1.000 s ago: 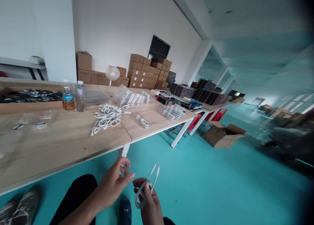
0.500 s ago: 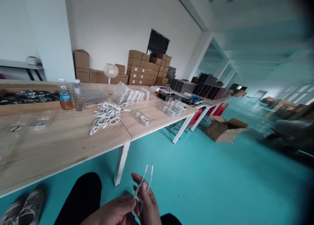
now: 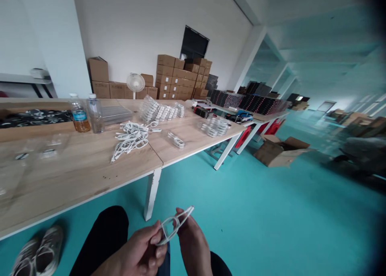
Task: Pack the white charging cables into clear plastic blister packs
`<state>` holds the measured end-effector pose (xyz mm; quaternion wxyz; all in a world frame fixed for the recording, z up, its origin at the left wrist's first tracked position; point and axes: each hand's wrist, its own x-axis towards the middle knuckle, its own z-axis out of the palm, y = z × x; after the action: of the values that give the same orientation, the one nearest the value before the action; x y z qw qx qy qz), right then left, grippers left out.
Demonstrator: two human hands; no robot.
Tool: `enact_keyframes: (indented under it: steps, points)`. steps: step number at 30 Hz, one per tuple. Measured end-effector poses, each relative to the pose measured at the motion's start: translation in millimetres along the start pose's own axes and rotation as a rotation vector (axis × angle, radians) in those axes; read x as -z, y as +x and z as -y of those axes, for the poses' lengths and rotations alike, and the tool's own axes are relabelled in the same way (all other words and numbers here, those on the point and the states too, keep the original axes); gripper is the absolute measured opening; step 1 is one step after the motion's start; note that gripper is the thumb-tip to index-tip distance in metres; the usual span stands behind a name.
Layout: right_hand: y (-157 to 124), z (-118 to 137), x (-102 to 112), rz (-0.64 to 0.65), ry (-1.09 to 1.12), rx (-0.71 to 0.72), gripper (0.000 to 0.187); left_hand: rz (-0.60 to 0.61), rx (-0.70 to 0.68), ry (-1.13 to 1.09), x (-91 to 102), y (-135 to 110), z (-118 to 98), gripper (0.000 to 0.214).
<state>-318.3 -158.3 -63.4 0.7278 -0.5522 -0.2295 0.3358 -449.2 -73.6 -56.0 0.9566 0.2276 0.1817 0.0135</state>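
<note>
Low in front of me, over my lap, both hands hold one coiled white cable (image 3: 173,225). My left hand (image 3: 144,252) pinches the coil's near loop with closed fingers. My right hand (image 3: 191,244) grips the other side, its fingers curled, and the two cable ends stick out up and to the right. A loose heap of white cables (image 3: 131,139) lies on the wooden table (image 3: 75,175) ahead of me, out of reach of both hands.
Two bottles (image 3: 87,115) stand on the table, with bagged cables (image 3: 159,111) and clear bags (image 3: 36,151) nearby. Stacked cardboard boxes (image 3: 181,81) and a fan (image 3: 135,83) line the back wall. An open box (image 3: 280,151) sits on the teal floor. A shoe (image 3: 39,250) shows at lower left.
My left hand came from apart to grip the cable with my right. The cable ends, upright before, now tilt to the right. The view has shifted slightly.
</note>
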Motion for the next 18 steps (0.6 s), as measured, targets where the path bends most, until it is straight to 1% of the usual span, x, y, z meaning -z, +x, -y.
enact_keyframes:
  steps: [1,3,6,8,10,12,13,15,18]
  points:
    - [0.0,2.4,1.5,-0.004,-0.021,-0.010,0.040,-0.012,-0.001,0.031,-1.0,-0.2,-0.2,0.051]
    - [-0.4,8.6,4.1,0.012,-0.163,0.021,0.035,-0.041,-0.029,0.089,-3.8,-0.2,-0.2,0.052]
    - [-0.1,17.9,5.6,0.080,-0.482,0.147,0.034,-0.101,-0.092,0.127,-9.9,0.0,-2.1,0.055]
    - [1.2,21.1,4.3,0.129,-0.690,0.243,0.027,-0.132,-0.110,0.118,-13.6,0.8,-4.1,0.056]
    - [3.2,20.7,1.9,0.201,-0.898,0.350,0.020,-0.162,-0.106,0.085,-15.5,2.7,-5.4,0.056]
    - [5.1,17.1,0.2,0.266,-1.069,0.466,0.017,-0.210,-0.103,0.031,-14.9,5.6,-5.7,0.056]
    - [5.8,14.5,0.0,0.278,-1.129,0.519,0.018,-0.236,-0.105,0.003,-13.8,7.2,-5.7,0.055]
    - [6.4,8.7,1.7,0.253,-1.180,0.586,0.021,-0.289,-0.113,-0.033,-10.9,10.0,-6.2,0.053]
    - [5.5,-0.2,6.8,0.137,-1.108,0.605,0.024,-0.354,-0.118,-0.018,-7.3,12.6,-8.2,0.052]
